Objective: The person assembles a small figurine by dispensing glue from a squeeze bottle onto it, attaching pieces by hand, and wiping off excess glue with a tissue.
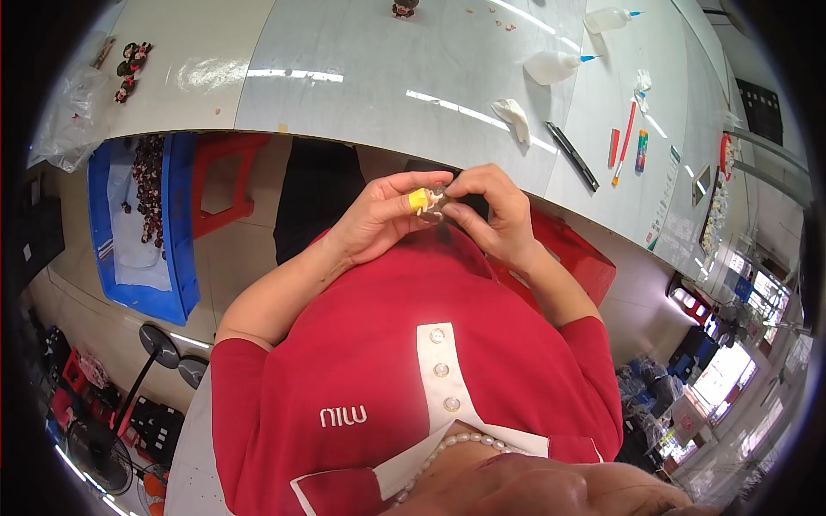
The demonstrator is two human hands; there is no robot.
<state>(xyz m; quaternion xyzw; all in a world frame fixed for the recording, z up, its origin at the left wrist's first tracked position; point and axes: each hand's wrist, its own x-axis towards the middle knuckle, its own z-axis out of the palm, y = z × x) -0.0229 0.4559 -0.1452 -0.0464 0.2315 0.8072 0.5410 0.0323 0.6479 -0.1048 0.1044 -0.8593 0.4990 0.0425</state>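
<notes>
In front of my chest, just off the table's near edge, both hands meet around a small brown-and-cream figurine [434,206]. My left hand [379,215] has it pinched by the fingertips, and a yellow wrap [418,199] shows at the tip of the thumb. From the other side, my right hand [499,215] grips the figurine between thumb and bent fingers. Fingers cover much of the figurine, so its details are hard to make out.
On the table [361,107] are a black pen [571,156], a crumpled tissue [514,119], a red brush [625,142], a squeeze bottle [552,66] and another bottle [609,20]. Small figurines [132,69] stand far left. A blue crate [185,232] of figurines and red stools [225,185] sit below.
</notes>
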